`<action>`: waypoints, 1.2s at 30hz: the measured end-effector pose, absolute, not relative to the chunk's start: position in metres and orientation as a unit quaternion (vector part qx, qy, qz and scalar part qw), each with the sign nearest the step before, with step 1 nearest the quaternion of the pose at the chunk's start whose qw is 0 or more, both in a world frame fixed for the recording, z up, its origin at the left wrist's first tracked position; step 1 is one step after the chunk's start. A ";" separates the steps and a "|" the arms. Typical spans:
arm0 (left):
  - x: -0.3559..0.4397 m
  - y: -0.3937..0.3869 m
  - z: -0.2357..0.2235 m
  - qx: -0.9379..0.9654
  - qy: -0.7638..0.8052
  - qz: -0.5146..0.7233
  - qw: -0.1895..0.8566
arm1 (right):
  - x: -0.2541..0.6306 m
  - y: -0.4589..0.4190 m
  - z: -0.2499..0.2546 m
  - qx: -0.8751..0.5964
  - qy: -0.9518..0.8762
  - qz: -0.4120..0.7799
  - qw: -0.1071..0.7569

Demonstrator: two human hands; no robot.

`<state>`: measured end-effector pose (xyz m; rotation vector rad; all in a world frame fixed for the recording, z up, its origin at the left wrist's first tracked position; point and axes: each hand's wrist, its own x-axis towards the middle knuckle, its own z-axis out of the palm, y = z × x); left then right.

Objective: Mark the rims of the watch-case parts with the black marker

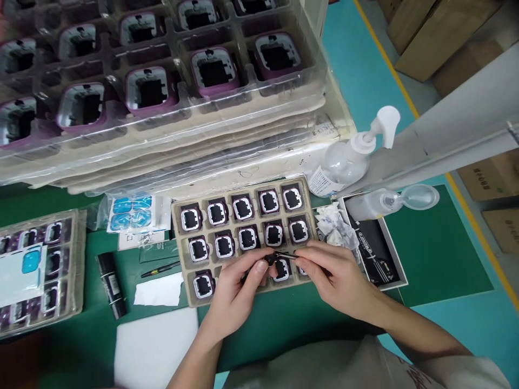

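On the green desk (243, 340) here sits a beige moulded tray (188, 267). Over its near side, the person's left hand (237, 286) and right hand (336, 270) are close together, each grip pinched, above purple-rimmed frames (190, 219) seated in rows. Between them they grasp a slim dark piece (286, 255), though it's too small from here to name surely.

Tabletop (251, 332), green: below the right hand (339, 274). Floor (352, 70), turquoise, yellow-lined; cardboard boxes (430, 48): farther off, beyond that hand.
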<state>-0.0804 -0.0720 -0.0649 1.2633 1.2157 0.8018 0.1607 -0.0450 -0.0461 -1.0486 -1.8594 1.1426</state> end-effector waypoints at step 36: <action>-0.079 -0.063 -0.058 0.454 0.558 0.379 0.582 | 0.194 -0.074 -0.047 -0.523 -0.771 0.219 0.290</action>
